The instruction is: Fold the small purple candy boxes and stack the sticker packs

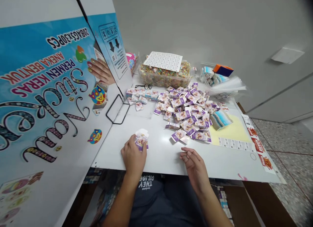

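Note:
Near the table's front edge, my left hand grips a small purple-and-white printed candy box, whose white top flap stands up. To its right, my right hand hovers above the white table with fingers loosely curled and apart, nothing in them. A heap of similar small boxes lies beyond my right hand. Behind the held box, a row of small boxes lines the table, with several loose ones in front of it.
A large printed carton walls off the left side. At the back stands a clear tub of colourful wrapped pieces under a printed sheet. Glasses, a black wire frame and a blue-and-white bundle also lie around.

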